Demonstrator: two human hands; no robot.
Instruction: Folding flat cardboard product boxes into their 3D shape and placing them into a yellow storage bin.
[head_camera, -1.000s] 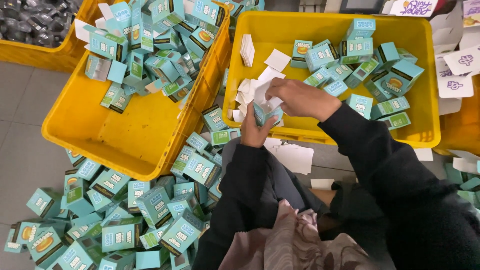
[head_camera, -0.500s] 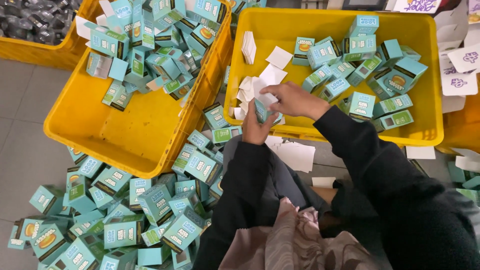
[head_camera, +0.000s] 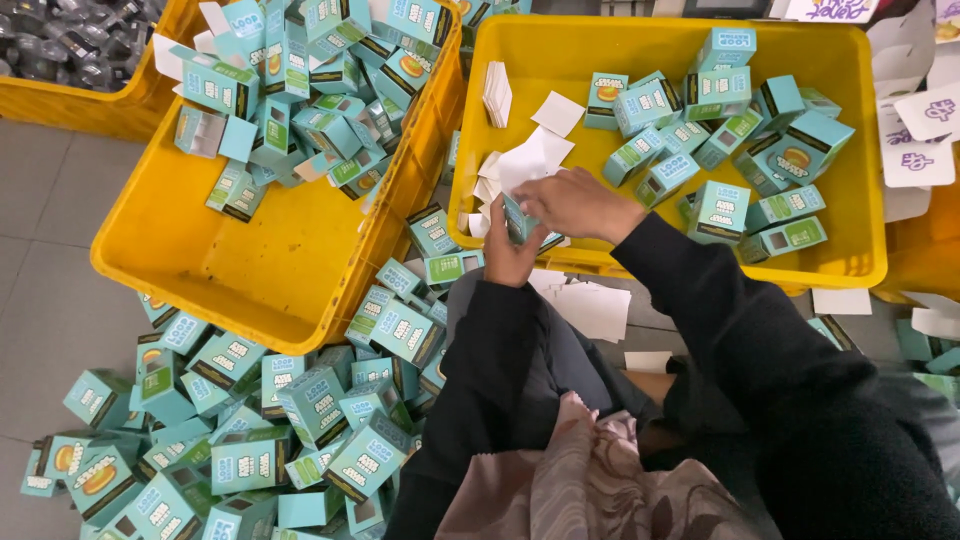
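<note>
At the far right, I log the largest item first: a yellow crate (head_camera: 850, 200) holding loose teal boxes and a scatter of white paper slips (head_camera: 522, 160) along its left side. A second yellow crate (head_camera: 250, 270) sits to the far left, tilted, with more teal boxes heaped at its far end. On the near left, the floor (head_camera: 50, 300) carries a spilled pile of teal boxes (head_camera: 300, 400).

Both hands meet over the near-left corner of the right crate. The small teal box (head_camera: 522, 220) is between them, at the crate's near rim. My left hand (head_camera: 508, 258) grips it from below, on the near side, fingers wrapped narrow around its lower body. My right hand (head_camera: 578, 205) comes in from the right and sits on its far, upper end, fingers curled close on the top; whether they pinch a flap or a slip I cannot tell.

Key relation: the box's long axis runs roughly near-to-far, with its open end toward the right hand. The slips lie just beyond, far-left of the right fingers, closer to that hand than to the left.
</note>
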